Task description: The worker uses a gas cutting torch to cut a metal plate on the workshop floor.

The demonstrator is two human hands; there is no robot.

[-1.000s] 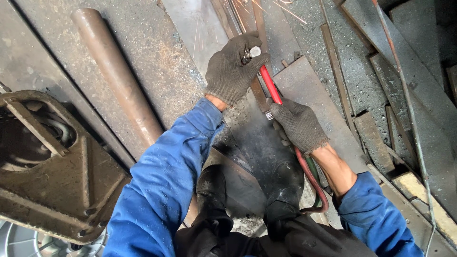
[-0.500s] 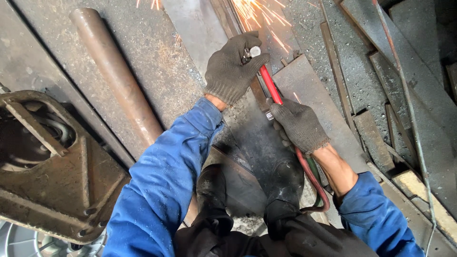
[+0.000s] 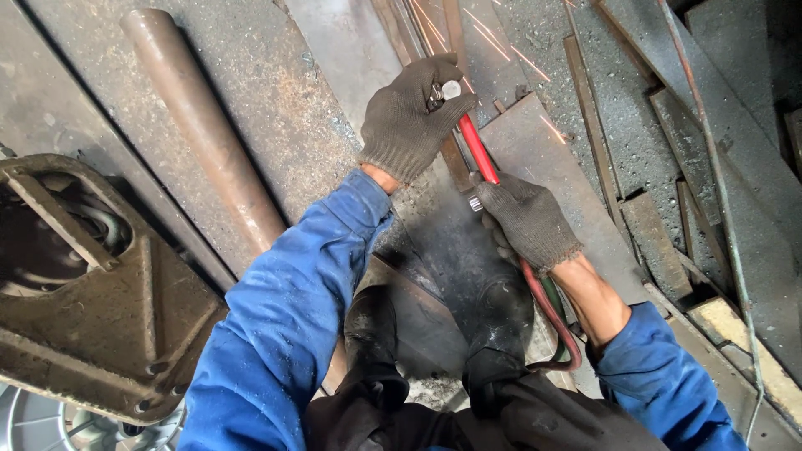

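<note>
**Cutting torch held over scrap steel plate**

Both hands wear dark knitted gloves. Left hand (image 3: pixel 411 117) has its fingers curled tight around the head end of the red-handled cutting torch (image 3: pixel 478 149). Right hand (image 3: pixel 526 221) is clenched on its handle, hoses (image 3: pixel 558 330) trailing behind. Sparks fly over the rough grey steel plate (image 3: pixel 535 150). A rusty round pipe (image 3: pixel 200 125) lies well to the left.

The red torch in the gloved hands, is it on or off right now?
On. Bright sparks fly from beyond the red torch, gripped by the left hand at its head and the right hand lower down. No flame shows.
</note>
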